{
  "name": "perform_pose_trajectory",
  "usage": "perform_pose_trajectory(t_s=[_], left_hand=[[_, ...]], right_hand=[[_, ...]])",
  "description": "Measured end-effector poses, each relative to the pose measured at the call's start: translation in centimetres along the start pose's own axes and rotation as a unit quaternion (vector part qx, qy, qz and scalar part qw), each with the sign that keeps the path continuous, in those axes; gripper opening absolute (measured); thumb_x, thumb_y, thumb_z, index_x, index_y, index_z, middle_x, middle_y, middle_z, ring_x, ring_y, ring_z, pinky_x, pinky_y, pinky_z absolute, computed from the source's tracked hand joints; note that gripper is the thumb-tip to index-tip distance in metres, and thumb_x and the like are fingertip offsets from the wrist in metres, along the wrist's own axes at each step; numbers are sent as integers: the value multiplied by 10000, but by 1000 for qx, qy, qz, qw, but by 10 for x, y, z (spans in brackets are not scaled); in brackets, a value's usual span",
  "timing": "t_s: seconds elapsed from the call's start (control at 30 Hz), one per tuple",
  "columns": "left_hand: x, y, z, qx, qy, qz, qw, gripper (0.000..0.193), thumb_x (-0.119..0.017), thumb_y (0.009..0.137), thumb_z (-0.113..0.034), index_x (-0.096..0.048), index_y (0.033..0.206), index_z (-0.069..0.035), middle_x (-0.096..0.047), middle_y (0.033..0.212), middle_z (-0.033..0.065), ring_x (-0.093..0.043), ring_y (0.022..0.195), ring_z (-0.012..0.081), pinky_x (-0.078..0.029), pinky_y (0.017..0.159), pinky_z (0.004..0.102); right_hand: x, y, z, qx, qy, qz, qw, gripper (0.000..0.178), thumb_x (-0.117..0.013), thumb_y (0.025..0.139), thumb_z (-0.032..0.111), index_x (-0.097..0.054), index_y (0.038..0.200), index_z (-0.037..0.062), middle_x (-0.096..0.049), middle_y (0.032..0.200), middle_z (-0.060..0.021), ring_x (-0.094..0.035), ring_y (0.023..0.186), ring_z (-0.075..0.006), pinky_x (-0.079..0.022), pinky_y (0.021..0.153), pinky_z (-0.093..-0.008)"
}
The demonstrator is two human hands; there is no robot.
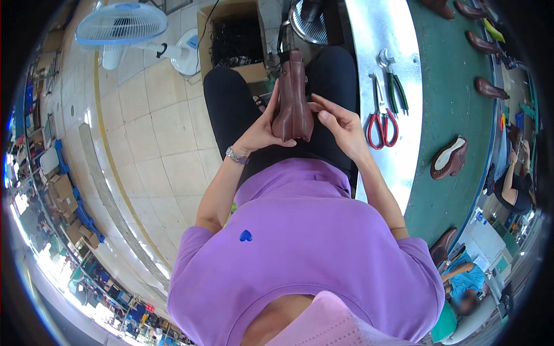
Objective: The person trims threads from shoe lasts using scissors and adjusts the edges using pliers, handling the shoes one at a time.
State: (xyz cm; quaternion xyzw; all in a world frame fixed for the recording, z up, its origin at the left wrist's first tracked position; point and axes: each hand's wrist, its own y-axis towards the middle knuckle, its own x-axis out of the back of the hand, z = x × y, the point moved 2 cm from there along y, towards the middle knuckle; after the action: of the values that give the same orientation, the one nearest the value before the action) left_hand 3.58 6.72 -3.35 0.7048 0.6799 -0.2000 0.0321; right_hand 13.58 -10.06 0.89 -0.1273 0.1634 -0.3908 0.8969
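Head: left grip (259, 134) clamped on brown shoe (292, 109), right grip (346, 130) apart at three o'clock. Likely inspecting; next needs steady support

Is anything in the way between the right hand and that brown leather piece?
Nothing visible: the right hand is close beside the brown leather piece, which the left hand holds. The red-handled scissors lie farther right.

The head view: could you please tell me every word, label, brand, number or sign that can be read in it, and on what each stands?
Nothing in it is readable.
Fan base: a small blue mark, too small to read.
Purple shirt: a blue heart, no lettering visible.
Brown shoe in hand: no lettering visible.
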Motion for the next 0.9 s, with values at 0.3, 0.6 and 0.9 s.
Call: perform_pose_trajectory(t_s=[0.3,0.6,0.9], left_hand=[[-33,50,-91,19,-83,1,996,787,-707,788,-124,-197,1377,-17,-429,1285,83,-438,1171,164,-375,978,298],[-50,-29,-220,-272,26,386,881,276,-582,870,-317,-697,896,-68,-575,998,218,-534,989,392,-439,780,519],[-92,-32,-186,-209,59,550,807,339,-649,780,-468,-685,919,-161,-439,1243,217,-371,1164,427,-290,940,546]], right_hand=[[29,-11,30,154,-68,-32,985,919,-790,637,85,-276,1397,43,-399,1366,-115,-367,1273,-237,-324,1036,-381],[145,-63,80,170,-27,-440,881,546,-653,803,88,-424,1289,-12,-534,1208,-131,-553,1056,-203,-463,879,-300],[260,-16,49,152,-329,-546,755,584,-704,771,258,-486,1275,61,-562,1164,-170,-541,1067,-245,-394,930,-325]])
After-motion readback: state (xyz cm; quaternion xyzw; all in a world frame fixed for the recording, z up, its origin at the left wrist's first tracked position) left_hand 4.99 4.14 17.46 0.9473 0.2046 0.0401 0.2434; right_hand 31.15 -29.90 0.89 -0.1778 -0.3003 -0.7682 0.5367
